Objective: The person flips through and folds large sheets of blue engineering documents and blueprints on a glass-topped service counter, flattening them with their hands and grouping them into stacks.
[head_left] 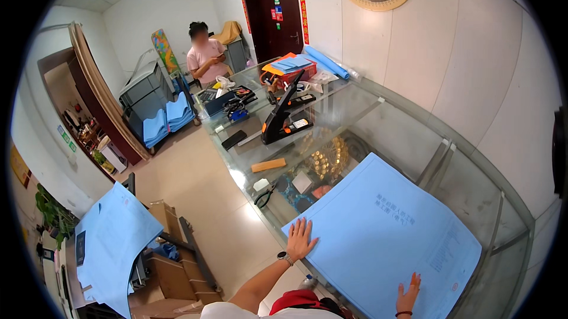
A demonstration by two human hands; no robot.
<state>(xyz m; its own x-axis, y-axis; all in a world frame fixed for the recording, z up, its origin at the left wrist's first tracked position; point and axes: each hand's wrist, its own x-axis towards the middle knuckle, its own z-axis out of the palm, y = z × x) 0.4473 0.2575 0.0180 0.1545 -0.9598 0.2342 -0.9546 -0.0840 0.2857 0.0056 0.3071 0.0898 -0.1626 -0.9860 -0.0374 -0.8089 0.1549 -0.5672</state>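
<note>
A large blue sheet of paper (367,230) with dark print lies flat on the glass-topped table (355,121) in front of me. My left hand (300,239) rests on its left edge, fingers spread, with a watch on the wrist. Toward the near right part of the sheet, my right hand (408,295) lies with its fingers stretched out and a red band at the wrist. Neither hand grips anything. Whether more sheets lie beneath the top one, I cannot tell.
Beyond the sheet stand a black heavy-duty stapler (284,121), pliers (265,196), a wooden block (268,165) and a phone (234,139). Blue rolls (326,62) lie at the far end. More blue sheets (115,239) hang over a stand at left. A person (206,55) stands beyond the table.
</note>
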